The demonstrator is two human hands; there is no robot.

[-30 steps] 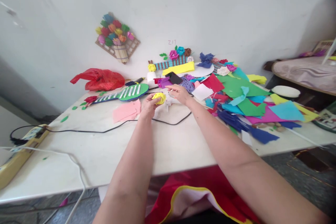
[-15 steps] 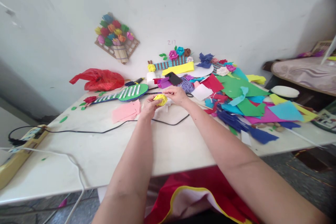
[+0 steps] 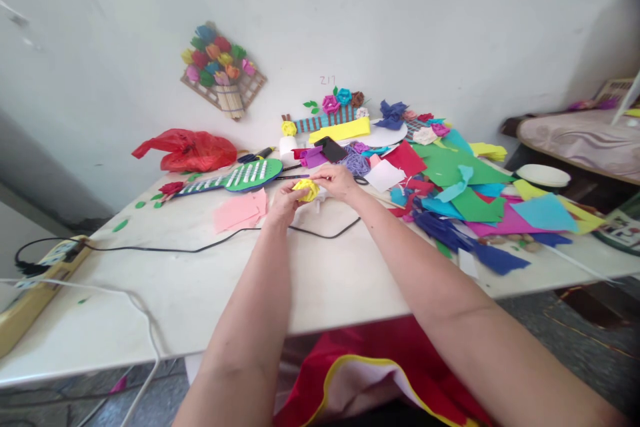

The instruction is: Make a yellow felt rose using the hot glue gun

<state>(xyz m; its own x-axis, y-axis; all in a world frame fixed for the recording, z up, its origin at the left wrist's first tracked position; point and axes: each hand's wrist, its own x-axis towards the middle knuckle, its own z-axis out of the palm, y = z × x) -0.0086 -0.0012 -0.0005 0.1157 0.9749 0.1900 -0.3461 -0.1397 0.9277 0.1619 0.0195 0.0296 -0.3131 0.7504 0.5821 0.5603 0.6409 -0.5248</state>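
Over the middle of the table, my left hand (image 3: 285,203) is closed on a yellow paper flower (image 3: 306,191) with crumpled, rosette-like petals. Just to the flower's right, my right hand (image 3: 336,181) is in a pinch, its fingertips close to the petals. What lies between those fingertips is too small to tell. Behind and below the flower is a small whitish object (image 3: 320,200), mostly hidden by my hands. Pink paper sheets (image 3: 241,211) lie left of my left hand. A green, guitar-shaped craft piece (image 3: 254,175) with white strips is beyond them.
Coloured paper scraps (image 3: 480,203) cover the table's right side. A black cable (image 3: 190,251) runs across to a power strip (image 3: 45,293) at left. Behind are a red plastic bag (image 3: 199,151), a dark phone (image 3: 331,149), folded yellow paper (image 3: 343,131) and purple yarn (image 3: 356,162).
Hardly anything differs. Both hands stay at the same place around the yellow flower, with only a slight shift of the fingers and of the camera view.
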